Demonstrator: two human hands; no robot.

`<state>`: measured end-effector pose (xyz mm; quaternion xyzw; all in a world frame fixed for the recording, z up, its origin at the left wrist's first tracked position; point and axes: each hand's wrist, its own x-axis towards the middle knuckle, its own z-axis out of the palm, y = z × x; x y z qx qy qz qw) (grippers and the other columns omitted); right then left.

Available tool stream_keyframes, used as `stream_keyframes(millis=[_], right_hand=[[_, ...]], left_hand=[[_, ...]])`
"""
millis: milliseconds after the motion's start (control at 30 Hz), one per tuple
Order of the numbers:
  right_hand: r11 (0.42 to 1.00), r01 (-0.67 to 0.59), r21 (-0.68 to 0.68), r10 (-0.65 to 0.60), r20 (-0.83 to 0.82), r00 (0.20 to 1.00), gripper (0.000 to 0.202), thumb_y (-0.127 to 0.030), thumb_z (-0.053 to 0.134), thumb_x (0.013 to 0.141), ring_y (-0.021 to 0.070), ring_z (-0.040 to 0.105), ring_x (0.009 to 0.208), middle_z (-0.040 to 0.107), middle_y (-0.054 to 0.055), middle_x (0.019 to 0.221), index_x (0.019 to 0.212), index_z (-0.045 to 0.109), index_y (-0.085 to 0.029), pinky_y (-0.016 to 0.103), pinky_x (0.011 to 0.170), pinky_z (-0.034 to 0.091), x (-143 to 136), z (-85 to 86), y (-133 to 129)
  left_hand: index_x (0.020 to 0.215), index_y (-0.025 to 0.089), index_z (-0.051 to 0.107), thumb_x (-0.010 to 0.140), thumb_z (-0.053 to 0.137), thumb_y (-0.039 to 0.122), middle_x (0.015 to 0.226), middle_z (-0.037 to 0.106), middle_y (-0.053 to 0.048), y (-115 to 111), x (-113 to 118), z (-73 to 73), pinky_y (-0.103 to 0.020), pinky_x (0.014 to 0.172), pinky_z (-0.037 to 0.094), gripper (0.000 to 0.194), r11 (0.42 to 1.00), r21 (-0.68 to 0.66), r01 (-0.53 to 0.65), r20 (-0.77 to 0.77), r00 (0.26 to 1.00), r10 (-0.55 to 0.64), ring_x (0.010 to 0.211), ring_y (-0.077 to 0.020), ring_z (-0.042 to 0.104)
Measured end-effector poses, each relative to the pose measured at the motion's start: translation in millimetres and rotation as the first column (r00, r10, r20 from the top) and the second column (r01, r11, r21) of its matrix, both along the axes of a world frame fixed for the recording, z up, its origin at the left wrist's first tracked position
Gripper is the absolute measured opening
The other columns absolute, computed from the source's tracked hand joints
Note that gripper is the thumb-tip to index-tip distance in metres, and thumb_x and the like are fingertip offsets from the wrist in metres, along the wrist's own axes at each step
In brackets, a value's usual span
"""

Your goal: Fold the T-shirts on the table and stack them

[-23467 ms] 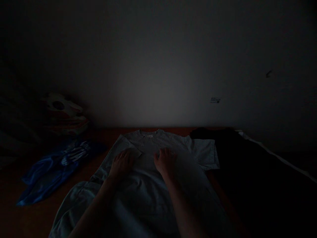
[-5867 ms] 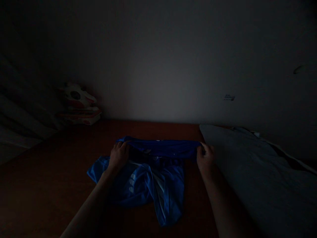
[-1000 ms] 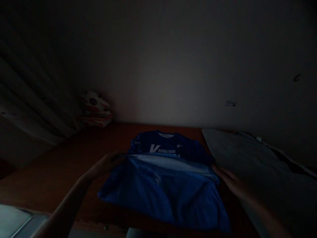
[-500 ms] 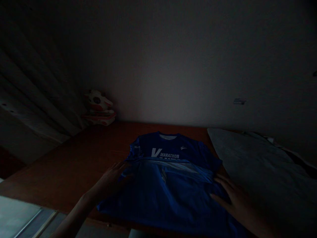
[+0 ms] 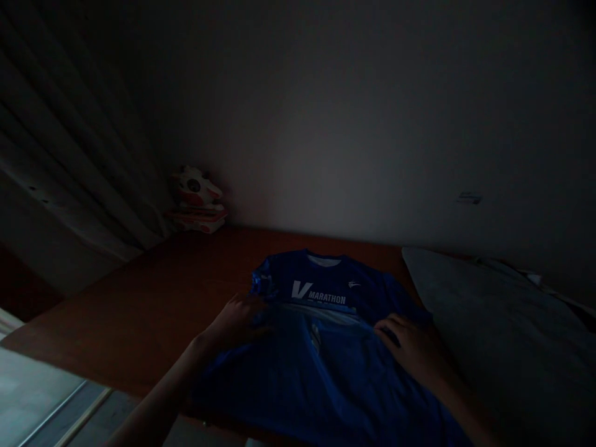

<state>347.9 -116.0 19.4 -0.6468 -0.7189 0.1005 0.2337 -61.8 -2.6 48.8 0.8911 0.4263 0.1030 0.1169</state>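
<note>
A dark blue T-shirt with white "MARATHON" lettering lies on the brown wooden table, its collar toward the wall. Over its lower part lies blue fabric with a pale band along its upper edge. My left hand rests at the left side of this fabric, fingers spread. At the right end of the pale band, my right hand pinches the fabric's edge between thumb and fingers.
A white and red toy-like object stands at the table's back left corner. A grey cloth or board covers the right side. Curtains hang at the left, and a plain wall rises behind.
My right hand has moved left and slightly up, and its fingers have closed on the fabric edge. My left hand has shifted a little inward over the fabric. The view has shifted slightly.
</note>
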Motion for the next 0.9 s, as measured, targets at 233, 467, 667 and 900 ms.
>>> stream_keyframes(millis=[233,467,667,900], right_hand=[[0.894,-0.213,-0.394,0.082,-0.323,0.943,0.039,-0.061,0.053,0.093,0.0231,0.073,0.091,0.078,0.002,0.092,0.094,0.072,-0.028,0.032,0.082,0.056,8.0,39.4,-29.6],[0.903,-0.216,-0.371,0.068,-0.373,0.925,0.038,-0.060,0.055,0.091,0.0236,0.072,0.085,0.077,0.003,0.089,0.091,0.073,-0.027,0.033,0.077,0.055,-27.3,51.3,-5.9],[0.920,-0.257,-0.296,0.143,-0.356,0.924,0.027,-0.046,0.054,0.091,0.0209,0.071,0.081,0.076,0.002,0.087,0.088,0.070,-0.025,0.031,0.073,0.053,-76.8,42.6,31.9],[0.939,-0.263,-0.219,0.175,-0.354,0.919,0.026,-0.041,0.052,0.092,0.0186,0.069,0.075,0.074,0.002,0.081,0.087,0.069,-0.022,0.028,0.068,0.050,-117.5,27.9,89.9]], left_hand=[[0.099,0.030,0.079,0.089,0.058,0.057,0.095,0.079,-0.004,-19.3,-18.6,40.0,-0.035,0.081,0.056,0.036,0.899,-0.429,0.088,0.198,0.980,-0.002,0.087,-0.0273,0.073],[0.112,0.020,0.069,0.083,0.056,0.071,0.115,0.072,-0.016,26.6,15.2,5.3,-0.041,0.089,0.052,0.061,0.921,0.006,-0.391,0.010,0.921,0.391,0.103,-0.0338,0.069],[0.107,0.021,0.072,0.085,0.060,0.039,0.114,0.072,-0.013,57.8,19.5,-27.9,-0.041,0.096,0.050,0.031,0.906,0.020,-0.422,0.176,0.894,0.412,0.110,-0.0314,0.067],[0.102,0.016,0.069,0.074,0.065,0.059,0.099,0.075,-0.010,84.3,-5.0,-42.2,-0.033,0.081,0.055,0.051,0.836,-0.410,-0.366,0.775,0.343,0.530,0.091,-0.0242,0.071]])
